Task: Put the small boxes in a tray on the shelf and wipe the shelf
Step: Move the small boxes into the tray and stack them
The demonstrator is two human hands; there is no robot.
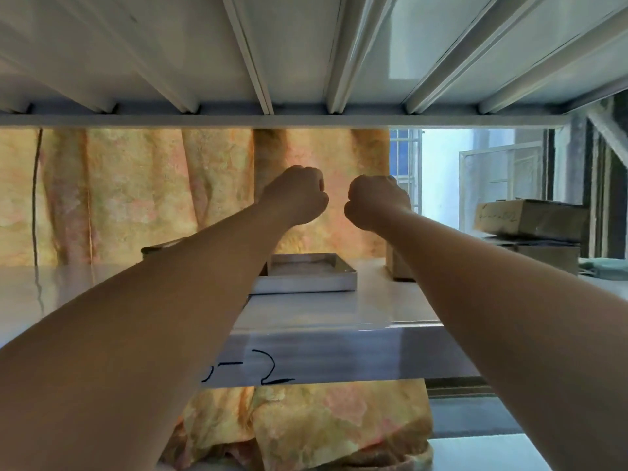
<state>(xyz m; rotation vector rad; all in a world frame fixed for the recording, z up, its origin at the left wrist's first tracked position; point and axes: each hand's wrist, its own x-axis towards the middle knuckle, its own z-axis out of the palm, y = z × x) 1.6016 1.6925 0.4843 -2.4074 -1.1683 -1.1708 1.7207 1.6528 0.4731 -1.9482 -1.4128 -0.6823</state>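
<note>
Both my arms reach forward over the white shelf (306,311). My left hand (297,195) and my right hand (373,202) are closed into fists, side by side in the air above the shelf's back, with nothing in them. Below them a shallow metal tray (306,282) lies on the shelf, partly hidden by my left forearm; what shows of its inside looks bare. A small brown box (399,268) stands just right of the tray, mostly hidden behind my right forearm. Another dark box edge (156,249) peeks out behind my left forearm.
The upper shelf's ribbed underside (306,62) hangs close overhead. A yellow patterned curtain (136,198) hangs behind the shelf. Stacked cardboard boxes (530,219) sit at the right, and a window (407,164) shows behind. The shelf's front edge (306,362) bears black marker writing.
</note>
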